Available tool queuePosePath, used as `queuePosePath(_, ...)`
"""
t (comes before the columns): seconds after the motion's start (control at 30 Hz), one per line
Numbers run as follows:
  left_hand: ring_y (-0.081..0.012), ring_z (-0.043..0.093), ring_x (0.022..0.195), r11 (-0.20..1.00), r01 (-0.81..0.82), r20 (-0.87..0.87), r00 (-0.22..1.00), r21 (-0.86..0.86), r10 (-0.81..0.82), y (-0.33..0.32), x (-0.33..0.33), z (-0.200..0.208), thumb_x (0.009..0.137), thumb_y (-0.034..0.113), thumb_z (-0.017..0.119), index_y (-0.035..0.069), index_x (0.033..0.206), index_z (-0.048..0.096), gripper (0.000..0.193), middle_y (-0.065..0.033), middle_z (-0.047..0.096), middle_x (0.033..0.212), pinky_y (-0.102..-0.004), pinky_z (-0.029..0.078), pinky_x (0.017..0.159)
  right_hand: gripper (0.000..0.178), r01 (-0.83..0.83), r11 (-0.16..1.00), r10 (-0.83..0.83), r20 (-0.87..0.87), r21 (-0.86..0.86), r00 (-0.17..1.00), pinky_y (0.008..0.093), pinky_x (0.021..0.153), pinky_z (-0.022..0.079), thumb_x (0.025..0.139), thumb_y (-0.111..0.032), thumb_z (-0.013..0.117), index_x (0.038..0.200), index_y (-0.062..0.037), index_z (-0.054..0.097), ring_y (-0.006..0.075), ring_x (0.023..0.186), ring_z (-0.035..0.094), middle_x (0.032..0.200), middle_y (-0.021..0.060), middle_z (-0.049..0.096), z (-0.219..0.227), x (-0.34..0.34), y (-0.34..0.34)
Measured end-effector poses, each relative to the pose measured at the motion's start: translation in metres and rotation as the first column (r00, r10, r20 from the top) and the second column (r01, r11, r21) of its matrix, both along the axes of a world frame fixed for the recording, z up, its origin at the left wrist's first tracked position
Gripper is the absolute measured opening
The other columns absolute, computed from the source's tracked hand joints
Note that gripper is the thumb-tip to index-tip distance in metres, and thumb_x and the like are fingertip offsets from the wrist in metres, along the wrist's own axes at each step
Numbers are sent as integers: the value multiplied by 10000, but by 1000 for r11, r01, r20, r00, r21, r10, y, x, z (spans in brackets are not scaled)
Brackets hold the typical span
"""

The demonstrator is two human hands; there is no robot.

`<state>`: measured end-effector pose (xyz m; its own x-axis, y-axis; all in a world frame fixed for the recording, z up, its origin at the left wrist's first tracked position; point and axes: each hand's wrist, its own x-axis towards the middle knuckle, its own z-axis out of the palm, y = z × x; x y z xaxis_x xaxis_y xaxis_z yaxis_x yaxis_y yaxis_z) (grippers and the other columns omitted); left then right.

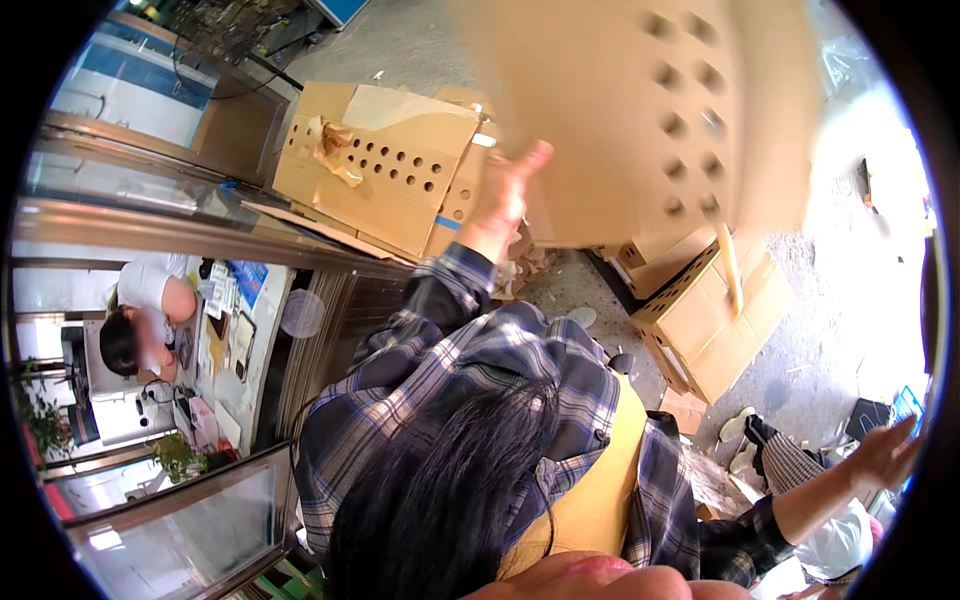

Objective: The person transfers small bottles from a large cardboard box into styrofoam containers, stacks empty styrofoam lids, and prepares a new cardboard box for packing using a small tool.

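Note:
A large tan cardboard piece with two rows of round holes is up in the air at the top, smeared by motion. My left hand is raised at its lower left edge, one digit stretched out across it. The other fingers are partly hidden, and I cannot tell whether they touch the cardboard. Far off to the right, my right hand reaches out with fingers extended and holds nothing I can see. Both arms wear dark plaid sleeves.
Flattened cardboard with holes and torn paper leans at the left. A cardboard box stands on the grey floor. Behind a window frame on the left, another person bends over a desk. Another person's checkered garment shows at lower right.

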<state>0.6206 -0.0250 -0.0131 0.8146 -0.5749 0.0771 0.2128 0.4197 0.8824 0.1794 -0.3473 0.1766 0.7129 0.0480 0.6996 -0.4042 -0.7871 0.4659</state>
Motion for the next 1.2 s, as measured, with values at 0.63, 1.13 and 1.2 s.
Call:
queuePosePath(0.63,-444,535,1233,-212,-809,831,500,549,243,88,104,-245,823,107,713,-65,1373,442,637,-260,528,1353,-512,434,1072,235,368,516,-611,32,773,791,421,999,460,975,-143,626,1165,-13,670,298,1146,615,1215,168,673,-213,-142,92)
queuePosePath(1.13,-349,650,1082,181,-148,234,581,972,-779,-297,-6,-366,821,341,773,21,1152,601,491,-191,670,1154,-461,526,908,672,-160,-538,-738,-371,827,564,359,1024,439,893,-452,738,1299,53,559,241,1175,589,1275,185,628,-514,-136,116)
queuePosePath(1.2,-332,689,962,188,-262,310,580,947,-753,-311,-4,-386,818,295,777,10,1198,560,522,-177,697,1046,-449,540,827,570,-109,-531,-761,-417,840,497,360,934,486,872,-454,761,1151,31,647,225,1036,645,1118,151,700,-512,-126,116)
